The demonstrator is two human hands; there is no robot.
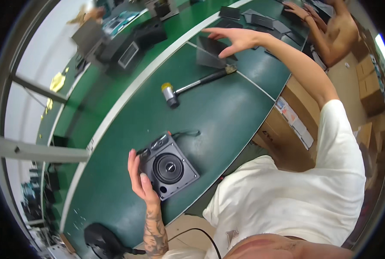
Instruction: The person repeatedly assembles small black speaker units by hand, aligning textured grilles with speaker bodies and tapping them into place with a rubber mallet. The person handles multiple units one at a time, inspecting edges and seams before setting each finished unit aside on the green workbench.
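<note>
A dark grey speaker [186,176], squarish, with a round black cone, sits on the green table close to its near edge. My left hand [144,183] grips its left side, thumb near the front face and fingers along the outer edge. A short black cable [188,132] trails from its upper corner. My right hand [240,39] is stretched far ahead, thumb and fingers spread, above a dark flat panel [207,54]; I cannot tell whether they touch. Between the hands lies a mallet [188,87] with a yellow-and-black head and a dark handle.
More dark panels [261,20] lie at the far end, near another person's hands [297,11]. Beyond the pale rail [127,88], dark units [121,52] stand on a green surface. A black rounded object [99,239] is at lower left. Cardboard boxes [283,142] stand beside the table.
</note>
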